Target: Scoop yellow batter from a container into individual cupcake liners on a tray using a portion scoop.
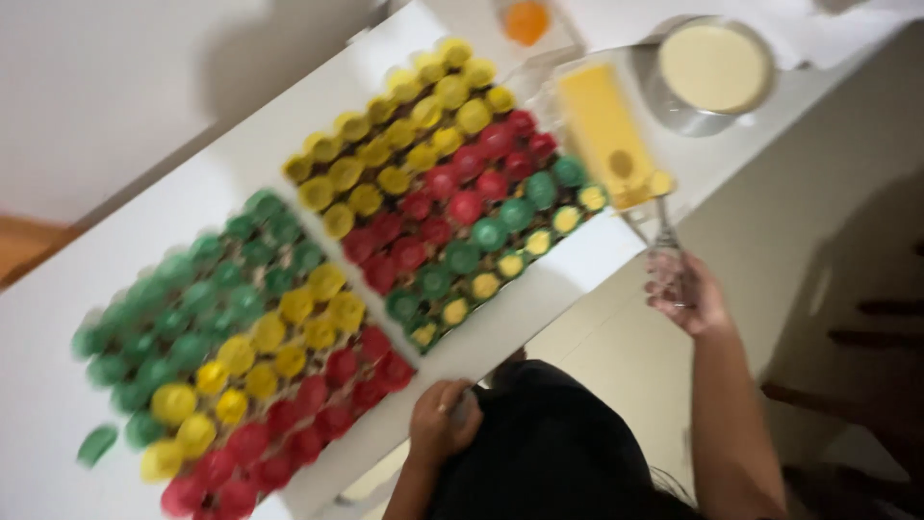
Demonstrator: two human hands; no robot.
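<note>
My right hand (pixel 685 292) grips the handle of a metal ladle (pixel 664 226), whose bowl end reaches a yellow rectangular container (pixel 602 120) of batter on the white table (pixel 154 221). My left hand (pixel 441 426) is curled into a fist at the table's near edge; blur hides whether anything is in it. Two trays of small moulds lie on the table: the right tray (pixel 448 188) with yellow, red and green cups, the left tray (pixel 241 347) likewise. Several green cups along the right tray's near edge hold yellow batter.
A metal pot (pixel 712 67) of pale yellow batter stands at the table's far right end. An orange object (pixel 526 19) sits behind the yellow container. One loose green cup (pixel 96 444) lies left of the left tray. Pale floor (pixel 626 366) lies below the table edge.
</note>
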